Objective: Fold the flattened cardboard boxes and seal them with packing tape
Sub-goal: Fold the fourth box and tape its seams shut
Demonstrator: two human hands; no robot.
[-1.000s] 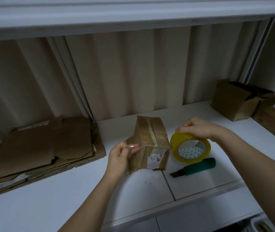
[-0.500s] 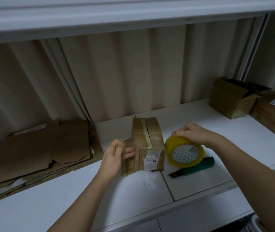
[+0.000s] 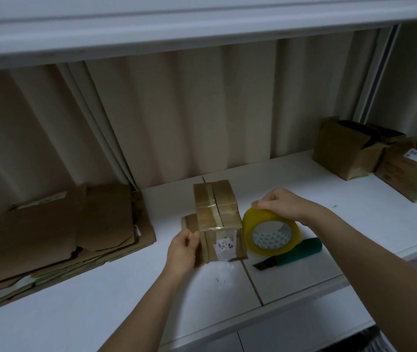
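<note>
The cardboard box [image 3: 217, 219] is standing on the white tabletop [image 3: 100, 295] near the middle of the head view, its top flaps closed and crossed by strips of tape, a white label showing on its near face. The left hand [image 3: 183, 250] is resting against the box's near left side, fingers curled and the thumb and fingertips pinched together at the edge there; whether they are gripping a tape end or the cardboard itself cannot be told. Just right of the box, the right hand [image 3: 282, 205] is grasping the top of the yellow tape roll [image 3: 271, 231], fingers bent over its rim, the roll standing on edge and touching the box's right side. A green utility knife [image 3: 291, 254] is lying on the tabletop just beside the roll, blade end toward the viewer. Farther left, a stack of flattened cardboard boxes [image 3: 57, 229] is lying by the curtain [image 3: 176, 110]. At the far right, two assembled boxes [image 3: 380, 158] are sitting together.
</note>
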